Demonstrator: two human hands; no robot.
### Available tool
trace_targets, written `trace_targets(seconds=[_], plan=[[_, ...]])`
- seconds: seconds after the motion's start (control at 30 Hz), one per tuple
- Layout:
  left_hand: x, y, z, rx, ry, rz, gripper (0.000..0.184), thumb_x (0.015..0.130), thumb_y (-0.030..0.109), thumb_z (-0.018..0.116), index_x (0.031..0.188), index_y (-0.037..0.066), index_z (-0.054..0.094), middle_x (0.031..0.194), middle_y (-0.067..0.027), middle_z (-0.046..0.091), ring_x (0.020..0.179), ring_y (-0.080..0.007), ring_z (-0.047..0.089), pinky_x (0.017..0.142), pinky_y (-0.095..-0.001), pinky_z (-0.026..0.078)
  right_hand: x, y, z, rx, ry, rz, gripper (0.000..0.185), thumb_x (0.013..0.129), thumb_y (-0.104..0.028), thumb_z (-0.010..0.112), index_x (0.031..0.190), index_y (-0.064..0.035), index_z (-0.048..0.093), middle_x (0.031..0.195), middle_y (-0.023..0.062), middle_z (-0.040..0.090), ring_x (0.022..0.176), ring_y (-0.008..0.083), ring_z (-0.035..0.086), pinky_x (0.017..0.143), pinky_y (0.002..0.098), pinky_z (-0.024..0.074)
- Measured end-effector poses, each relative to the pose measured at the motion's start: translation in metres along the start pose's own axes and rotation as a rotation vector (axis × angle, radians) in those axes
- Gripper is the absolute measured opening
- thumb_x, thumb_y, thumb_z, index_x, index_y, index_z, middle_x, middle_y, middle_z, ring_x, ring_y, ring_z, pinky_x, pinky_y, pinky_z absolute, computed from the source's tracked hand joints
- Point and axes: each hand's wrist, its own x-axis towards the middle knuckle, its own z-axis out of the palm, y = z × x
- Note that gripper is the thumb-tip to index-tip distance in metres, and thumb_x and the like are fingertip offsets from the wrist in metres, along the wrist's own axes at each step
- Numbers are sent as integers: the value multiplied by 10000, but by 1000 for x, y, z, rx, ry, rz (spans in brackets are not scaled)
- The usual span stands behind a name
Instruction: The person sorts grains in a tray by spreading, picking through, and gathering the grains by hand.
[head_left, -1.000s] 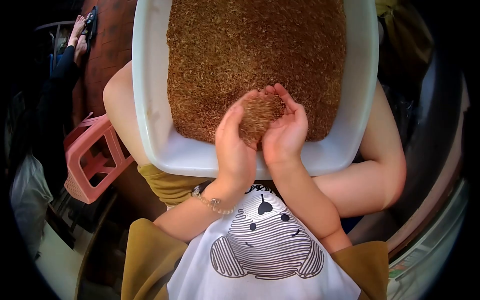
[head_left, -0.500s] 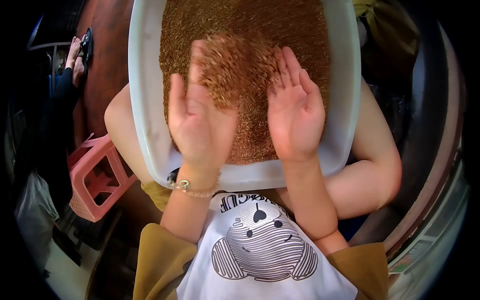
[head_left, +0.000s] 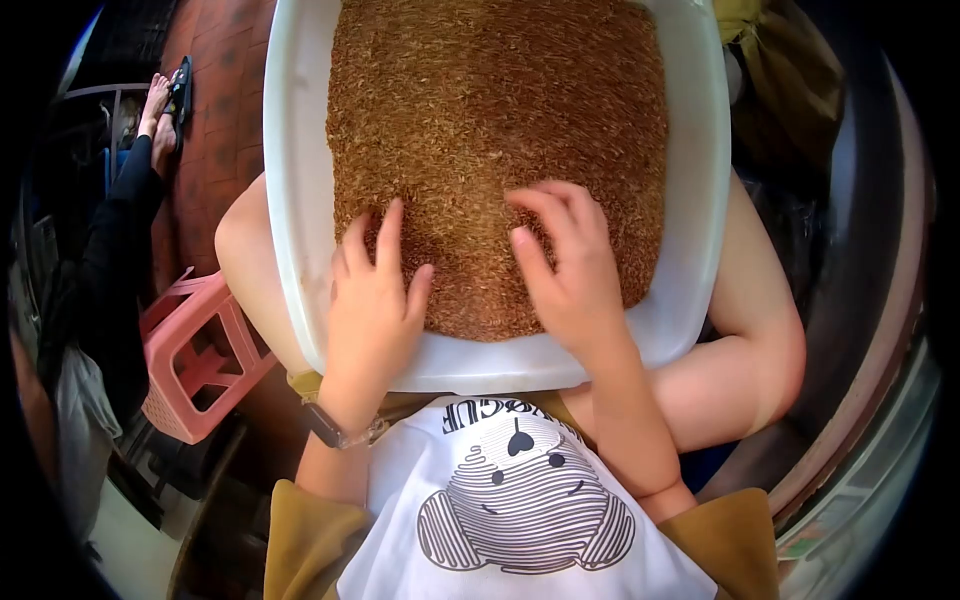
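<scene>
A white plastic tub (head_left: 460, 368) rests on my lap, with a thick layer of loose brown, husk-like flakes (head_left: 500, 110) inside. My left hand (head_left: 378, 290) is palm down over the near left part of the flakes, its fingers apart and the tips at the surface. On that wrist are a dark watch (head_left: 324, 424) and a bracelet. My right hand (head_left: 568, 262) hovers palm down at the near right part, fingers curved and spread, slightly blurred. Neither hand holds anything visible. A gap with flakes showing lies between the hands.
A pink plastic stool (head_left: 200, 350) stands at the left. Beyond it a person's bare feet (head_left: 160, 110) and dark-clothed leg show near a black sandal on the red tiled floor (head_left: 215, 100). An olive-brown bag (head_left: 790, 80) lies at the upper right.
The cupped hands rose and parted, and the flakes they carried have dropped into the tub. Both hands have since turned palm down over the flakes.
</scene>
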Motion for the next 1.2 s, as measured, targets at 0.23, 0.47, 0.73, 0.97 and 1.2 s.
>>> trace_targets(seconds=[0.23, 0.47, 0.73, 0.97, 1.2], plan=[[4, 18, 14, 105, -67, 244, 614, 840, 161, 588, 1427, 123, 412, 1450, -215, 357, 1276, -409, 392, 1035, -533, 364, -21, -8, 29, -354, -277, -228, 429, 825, -154, 602, 1232, -26, 559, 1480, 166, 371, 1343, 382, 355, 1093, 545, 310], [-10, 13, 6, 103, -262, 266, 466, 844, 235, 627, 1293, 159, 530, 1269, -203, 471, 1176, -386, 455, 908, -476, 466, -39, -14, 25, -460, -344, -148, 243, 822, -243, 643, 1011, -89, 638, 1132, 103, 551, 1087, 296, 502, 905, 456, 444], [-9, 4, 16, -107, -464, 160, 194, 886, 218, 589, 1009, 72, 554, 972, -215, 565, 875, -399, 587, 730, -468, 508, -46, 1, 31, -403, -471, -6, 192, 880, -279, 601, 929, -97, 640, 935, 101, 597, 879, 276, 604, 687, 411, 524], [-2, 7, 21, 38, -451, 207, 164, 890, 230, 569, 901, 67, 578, 752, -169, 621, 694, -371, 631, 624, -475, 515, -40, 4, 42, -319, -455, 121, 208, 923, -273, 557, 852, -79, 589, 739, 133, 653, 648, 342, 660, 575, 463, 529], [42, 33, -9, 68, 8, 255, 170, 905, 238, 589, 848, 80, 561, 729, -120, 621, 607, -326, 645, 519, -411, 519, 8, -24, 12, -361, -107, 87, 234, 938, -290, 558, 866, -67, 573, 701, 98, 654, 617, 286, 676, 526, 390, 550]])
